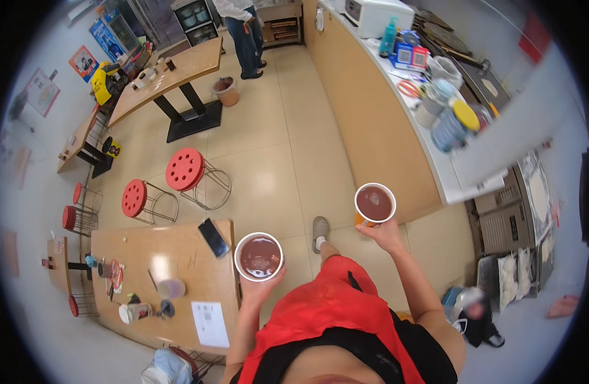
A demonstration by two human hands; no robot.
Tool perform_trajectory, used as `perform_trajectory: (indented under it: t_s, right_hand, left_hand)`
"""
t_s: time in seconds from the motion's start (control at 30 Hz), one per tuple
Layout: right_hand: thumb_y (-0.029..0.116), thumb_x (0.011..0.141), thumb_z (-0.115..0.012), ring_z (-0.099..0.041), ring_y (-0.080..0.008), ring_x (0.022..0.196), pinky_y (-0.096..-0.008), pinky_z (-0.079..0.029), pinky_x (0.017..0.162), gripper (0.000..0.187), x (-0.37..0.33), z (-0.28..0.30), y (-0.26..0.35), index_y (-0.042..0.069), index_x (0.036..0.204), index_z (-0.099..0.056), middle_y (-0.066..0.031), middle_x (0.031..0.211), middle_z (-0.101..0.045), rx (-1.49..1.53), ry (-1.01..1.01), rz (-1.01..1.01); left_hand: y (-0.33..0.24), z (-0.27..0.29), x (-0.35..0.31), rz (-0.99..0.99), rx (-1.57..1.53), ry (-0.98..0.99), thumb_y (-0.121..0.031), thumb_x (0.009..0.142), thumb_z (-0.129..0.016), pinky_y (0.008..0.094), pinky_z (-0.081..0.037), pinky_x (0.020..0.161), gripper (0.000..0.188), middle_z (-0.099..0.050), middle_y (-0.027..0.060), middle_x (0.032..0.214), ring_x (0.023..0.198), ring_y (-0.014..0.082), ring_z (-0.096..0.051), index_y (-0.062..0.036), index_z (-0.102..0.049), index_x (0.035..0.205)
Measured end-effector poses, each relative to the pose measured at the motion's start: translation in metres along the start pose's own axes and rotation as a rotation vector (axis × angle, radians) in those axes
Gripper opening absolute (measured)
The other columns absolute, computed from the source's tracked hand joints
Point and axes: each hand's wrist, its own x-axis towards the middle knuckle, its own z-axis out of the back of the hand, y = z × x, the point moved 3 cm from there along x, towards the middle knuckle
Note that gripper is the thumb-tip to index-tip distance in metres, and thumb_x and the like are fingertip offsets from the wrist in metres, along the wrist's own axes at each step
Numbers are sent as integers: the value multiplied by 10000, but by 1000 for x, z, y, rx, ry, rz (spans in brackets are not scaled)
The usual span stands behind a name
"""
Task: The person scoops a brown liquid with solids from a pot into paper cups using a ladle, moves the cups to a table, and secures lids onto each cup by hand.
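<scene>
In my left hand [259, 292] is a white-rimmed paper cup [236, 256] filled with reddish-brown liquid, held out beside the edge of the wooden table. My right hand [385, 235] grips a second paper cup [365, 217], orange on its outside, with the same kind of liquid nearly up to its rim. Both cups are upright and out in front of my red apron [329, 307]. The fingers are partly hidden beneath and behind the cups.
A wooden table [179, 256] at left bears a phone [213, 238], a paper sheet [209, 324] and a jar [135, 312]. Red stools [184, 169] stand beyond it. At right runs a counter [397, 141] with bottles. Another person [242, 38] stands at the far end, near a bucket [227, 93].
</scene>
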Motion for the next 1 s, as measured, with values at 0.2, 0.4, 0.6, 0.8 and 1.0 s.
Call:
perform_trajectory:
  t_s: [0.2, 0.4, 0.6, 0.8, 1.0]
  right_hand:
    - [150, 704, -850, -618, -186, 1064, -336, -511, 904, 658, 235, -69, -17, 9, 1262, -532, -92, 1182, -634, -167, 145, -74]
    - [173, 701, -867, -627, -174, 1022, -326, -520, 874, 629, 468, -153, 9, 15, 1223, -553, -77, 1123, -653, -160, 311, 46]
    - [197, 697, -876, -615, -172, 1049, -328, -515, 886, 666, 680, -259, -1, 16, 1238, -532, -78, 1168, -634, -96, 463, -6]
    - [165, 704, -863, -622, -149, 1012, -323, -520, 875, 617, 887, -361, -15, 20, 1217, -550, -66, 1121, -650, -230, 504, 78]
    - [128, 699, -860, -643, -143, 964, -316, -534, 845, 533, 1088, -494, -27, 12, 1148, -598, -62, 1085, -674, -110, 659, 69]
  left_hand:
    - [-44, -21, 219, -54, -76, -138, 14, 687, -814, 302, -544, 824, 597, -642, 64, 1048, 945, 154, -648, -10, -509, 1199]
    - [-49, -12, 428, -71, -157, -165, -12, 702, -819, 296, -537, 809, 500, -652, 48, 1055, 940, 141, -640, -12, -593, 1148]
    - [-20, 24, 633, 23, -180, -225, -55, 640, -873, 319, -520, 876, 716, -609, 96, 1176, 1037, 177, -609, -6, -507, 1253]
    - [-67, 54, 832, 54, -127, -263, -48, 626, -869, 349, -520, 880, 728, -616, 112, 1176, 1052, 196, -619, -8, -506, 1256]
    - [-55, 93, 1014, 82, -111, -467, -14, 590, -873, 342, -526, 878, 742, -621, 80, 1165, 1048, 195, -619, -27, -521, 1243]
